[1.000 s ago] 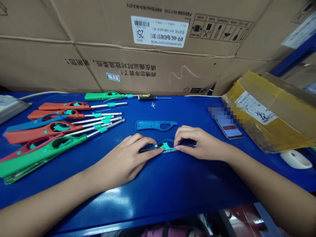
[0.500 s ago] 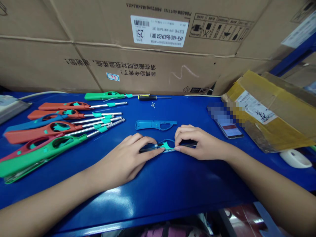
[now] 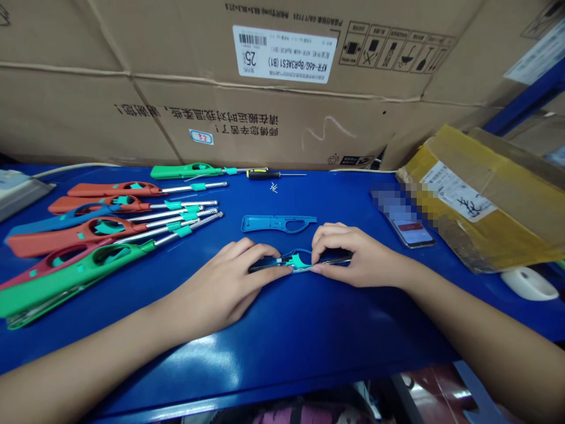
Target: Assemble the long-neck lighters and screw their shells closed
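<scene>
An opened blue lighter body [image 3: 296,261] with a teal trigger lies on the blue table [image 3: 282,330] between both hands. My left hand [image 3: 223,288] lies over its left end, fingers curled and pressing it down. My right hand [image 3: 353,253] pinches its right part beside the teal trigger, fingers closed. A separate blue shell half [image 3: 278,223] lies just behind the hands, untouched.
Several finished long-nosed lighters [image 3: 88,235], red, green and blue, lie at the left. A small screwdriver [image 3: 269,174] lies near the cardboard boxes [image 3: 220,88] at the back. A phone [image 3: 404,221], a taped parcel [image 3: 485,200] and a white mouse [image 3: 528,284] are at the right.
My right fingers have shifted slightly on the lighter body near the trigger. My left hand has stayed in place.
</scene>
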Demonstrator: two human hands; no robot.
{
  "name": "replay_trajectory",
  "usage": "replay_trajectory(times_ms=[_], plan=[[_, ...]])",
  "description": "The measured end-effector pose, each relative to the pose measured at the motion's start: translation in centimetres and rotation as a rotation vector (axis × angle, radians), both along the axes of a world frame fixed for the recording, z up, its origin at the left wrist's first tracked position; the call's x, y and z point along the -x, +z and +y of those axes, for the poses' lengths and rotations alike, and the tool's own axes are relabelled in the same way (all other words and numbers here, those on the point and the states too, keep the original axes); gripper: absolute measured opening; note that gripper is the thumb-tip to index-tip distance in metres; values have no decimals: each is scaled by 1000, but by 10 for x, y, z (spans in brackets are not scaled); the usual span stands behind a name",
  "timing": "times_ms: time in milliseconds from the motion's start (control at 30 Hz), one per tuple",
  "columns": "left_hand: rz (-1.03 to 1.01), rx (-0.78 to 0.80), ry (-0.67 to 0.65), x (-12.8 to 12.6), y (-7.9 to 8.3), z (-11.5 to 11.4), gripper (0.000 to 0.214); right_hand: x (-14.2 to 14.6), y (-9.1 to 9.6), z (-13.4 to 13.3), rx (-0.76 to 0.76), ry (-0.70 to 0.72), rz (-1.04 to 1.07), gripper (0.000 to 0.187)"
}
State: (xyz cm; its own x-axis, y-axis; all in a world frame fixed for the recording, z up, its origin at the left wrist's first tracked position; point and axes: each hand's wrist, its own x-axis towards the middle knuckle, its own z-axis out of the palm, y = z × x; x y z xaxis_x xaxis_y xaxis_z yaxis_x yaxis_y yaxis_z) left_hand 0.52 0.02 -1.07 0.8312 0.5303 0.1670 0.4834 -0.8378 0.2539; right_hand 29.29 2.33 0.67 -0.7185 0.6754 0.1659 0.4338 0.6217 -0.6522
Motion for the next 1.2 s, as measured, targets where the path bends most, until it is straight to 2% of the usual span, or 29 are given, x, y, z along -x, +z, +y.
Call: replay_trajectory(times_ms=[500,733,1200], plan=[[43,-111,-45,-1,4,1,56,-7,0,1,21,-26,-62,4],[46,-95,-38,0,4,0,58,-8,0,3,50,-12,-46,8],[43,-91,-33,-1,4,1,56,-4,-3,2,-10,13,-44,8]])
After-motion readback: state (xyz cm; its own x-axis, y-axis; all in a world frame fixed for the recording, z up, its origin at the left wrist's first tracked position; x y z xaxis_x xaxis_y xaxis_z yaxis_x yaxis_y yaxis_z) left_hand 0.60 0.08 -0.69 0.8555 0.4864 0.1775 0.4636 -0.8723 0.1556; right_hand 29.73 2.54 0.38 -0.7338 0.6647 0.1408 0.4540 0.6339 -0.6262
